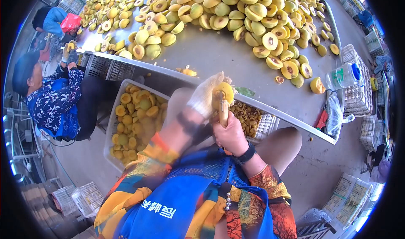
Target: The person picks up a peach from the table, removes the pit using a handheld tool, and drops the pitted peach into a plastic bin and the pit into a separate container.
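My left hand (204, 96), in a white knitted glove, holds a yellow peach half (228, 90) just off the metal table's front edge. Its cut face is turned towards me. In my bare right hand (231, 134) is a pitting tool (223, 112) with a light tan handle; its metal tip meets the middle of the peach half. Beneath my hands stands a white crate (269, 125) holding brown pits and scraps. To its left, a white bin (110, 131) holds pitted yellow peach halves.
Many halved peaches with pits (270, 41) cover the far part of the metal table (185, 55). A plastic jug (344, 76) with a blue lid and a plastic bag (335, 112) are at the right. A co-worker (55, 95) sits at the left, another person (55, 22) beyond.
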`<action>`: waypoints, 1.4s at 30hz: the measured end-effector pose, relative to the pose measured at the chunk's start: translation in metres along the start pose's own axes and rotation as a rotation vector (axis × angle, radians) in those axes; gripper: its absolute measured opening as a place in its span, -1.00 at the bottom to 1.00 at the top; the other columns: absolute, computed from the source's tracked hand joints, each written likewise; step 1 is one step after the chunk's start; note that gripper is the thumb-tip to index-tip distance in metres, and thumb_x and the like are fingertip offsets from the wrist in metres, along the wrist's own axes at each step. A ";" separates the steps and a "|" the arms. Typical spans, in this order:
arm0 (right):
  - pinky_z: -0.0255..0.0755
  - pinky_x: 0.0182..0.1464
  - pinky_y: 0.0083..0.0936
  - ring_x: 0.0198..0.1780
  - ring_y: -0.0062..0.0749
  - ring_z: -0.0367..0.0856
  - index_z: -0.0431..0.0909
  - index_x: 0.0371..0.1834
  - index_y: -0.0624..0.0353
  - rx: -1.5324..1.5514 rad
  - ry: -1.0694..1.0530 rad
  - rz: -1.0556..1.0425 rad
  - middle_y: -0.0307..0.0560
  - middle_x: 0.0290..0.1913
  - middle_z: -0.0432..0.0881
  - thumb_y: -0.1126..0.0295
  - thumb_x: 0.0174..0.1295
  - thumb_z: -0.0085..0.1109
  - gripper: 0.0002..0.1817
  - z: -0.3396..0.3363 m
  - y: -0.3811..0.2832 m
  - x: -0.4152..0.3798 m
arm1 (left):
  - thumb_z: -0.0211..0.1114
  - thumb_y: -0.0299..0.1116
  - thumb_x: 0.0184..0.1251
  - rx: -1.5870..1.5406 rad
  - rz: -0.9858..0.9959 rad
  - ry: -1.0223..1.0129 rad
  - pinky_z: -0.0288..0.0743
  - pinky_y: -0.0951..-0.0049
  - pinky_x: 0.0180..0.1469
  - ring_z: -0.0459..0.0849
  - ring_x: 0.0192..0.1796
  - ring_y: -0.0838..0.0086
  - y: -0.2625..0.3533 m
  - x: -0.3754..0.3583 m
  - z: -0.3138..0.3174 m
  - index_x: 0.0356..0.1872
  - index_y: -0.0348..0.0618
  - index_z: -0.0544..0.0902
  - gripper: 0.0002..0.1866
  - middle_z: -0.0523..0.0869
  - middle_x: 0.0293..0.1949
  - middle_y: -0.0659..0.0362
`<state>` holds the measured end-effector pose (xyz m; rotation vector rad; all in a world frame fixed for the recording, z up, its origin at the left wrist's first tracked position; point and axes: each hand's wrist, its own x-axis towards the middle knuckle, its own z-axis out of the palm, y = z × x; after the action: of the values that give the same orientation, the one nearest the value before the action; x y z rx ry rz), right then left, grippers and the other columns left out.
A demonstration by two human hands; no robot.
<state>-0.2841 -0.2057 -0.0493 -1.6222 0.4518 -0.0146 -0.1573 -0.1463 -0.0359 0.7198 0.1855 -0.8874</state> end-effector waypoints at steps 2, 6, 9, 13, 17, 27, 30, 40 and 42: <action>0.19 -0.75 -0.71 -0.77 -0.70 0.29 0.30 -0.26 0.21 0.101 -0.068 0.043 -0.30 -0.66 0.36 0.54 0.14 -0.05 -0.88 -0.005 -0.008 -0.002 | 0.22 -0.18 0.23 0.012 -0.003 -0.044 0.52 0.40 -0.46 0.60 -0.50 0.35 0.002 -0.005 0.011 -0.26 -0.30 0.54 -0.68 0.64 -0.41 0.03; 0.20 -0.74 -0.69 -0.77 -0.67 0.27 0.29 -0.23 0.21 0.235 -0.169 0.208 -0.26 -0.66 0.35 0.57 0.13 -0.09 -0.86 -0.013 -0.029 -0.007 | 0.22 -0.29 0.20 0.360 0.265 0.080 0.53 0.49 -0.40 0.61 -0.46 0.44 -0.006 -0.006 0.017 -0.25 -0.34 0.58 -0.73 0.63 -0.42 0.08; 0.18 -0.75 -0.68 -0.78 -0.68 0.23 0.28 -0.21 0.19 0.346 -0.234 0.334 -0.25 -0.65 0.33 0.58 0.12 -0.11 -0.84 -0.017 -0.039 -0.006 | 0.21 -0.28 0.21 0.295 0.192 0.062 0.52 0.53 -0.45 0.61 -0.46 0.46 -0.006 -0.004 0.017 -0.27 -0.33 0.59 -0.74 0.64 -0.43 0.09; 0.16 -0.74 -0.69 -0.77 -0.70 0.20 0.27 -0.20 0.16 0.390 -0.307 0.407 -0.24 -0.65 0.33 0.59 0.12 -0.11 -0.82 -0.021 -0.038 -0.005 | 0.17 -0.20 0.24 0.399 0.140 0.026 0.50 0.54 -0.51 0.62 -0.48 0.42 -0.002 -0.005 0.018 -0.30 -0.30 0.58 -0.70 0.65 -0.45 0.06; 0.16 -0.74 -0.70 -0.76 -0.70 0.21 0.28 -0.21 0.16 0.344 -0.392 0.404 -0.25 -0.64 0.33 0.59 0.12 -0.11 -0.82 -0.030 -0.038 0.000 | 0.15 -0.05 0.25 0.476 0.105 -0.075 0.48 0.50 -0.53 0.60 -0.51 0.35 0.002 -0.002 0.018 -0.28 -0.25 0.55 -0.61 0.65 -0.43 0.05; 0.20 -0.73 -0.68 -0.77 -0.66 0.24 0.32 -0.22 0.20 0.623 -0.328 0.201 -0.21 -0.63 0.36 0.58 0.13 0.04 -0.82 -0.035 -0.014 0.005 | 0.19 0.16 0.15 -0.098 0.043 0.272 0.40 0.49 -0.66 0.60 -0.50 0.29 0.034 0.002 0.019 -0.23 -0.13 0.51 -0.49 0.60 -0.44 0.10; 0.34 -0.57 -0.67 -0.67 -0.61 0.42 0.47 -0.29 0.21 -0.275 0.026 -0.256 -0.22 -0.62 0.49 0.46 0.11 0.15 -0.87 -0.027 0.007 0.012 | 0.15 0.15 0.19 0.116 0.160 0.353 0.39 0.52 -0.67 0.61 -0.49 0.35 0.049 -0.009 0.013 -0.22 -0.12 0.51 -0.51 0.60 -0.44 0.13; 0.49 -0.33 -0.48 -0.43 -0.32 0.64 0.39 -0.14 0.21 -0.181 0.281 -0.197 -0.02 -0.39 0.63 0.31 -0.08 0.42 -0.52 -0.021 -0.056 0.022 | -0.06 -0.03 0.41 0.374 0.210 0.120 0.43 0.62 -0.13 0.55 -0.18 0.60 0.007 -0.031 0.034 -0.07 -0.24 0.54 -0.55 0.60 -0.20 0.22; 0.49 -0.30 -0.45 -0.41 -0.21 0.64 0.39 -0.21 0.22 -0.174 0.298 -0.195 0.04 -0.35 0.64 0.34 -0.07 0.39 -0.58 -0.025 -0.054 0.021 | -0.04 -0.05 0.41 0.470 0.176 0.086 0.41 0.62 -0.10 0.53 -0.13 0.61 0.003 -0.029 0.030 -0.05 -0.25 0.54 -0.56 0.59 -0.16 0.21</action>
<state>-0.2566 -0.2337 0.0000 -1.8393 0.5313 -0.3770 -0.1777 -0.1457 0.0002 1.1940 -0.0140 -0.7364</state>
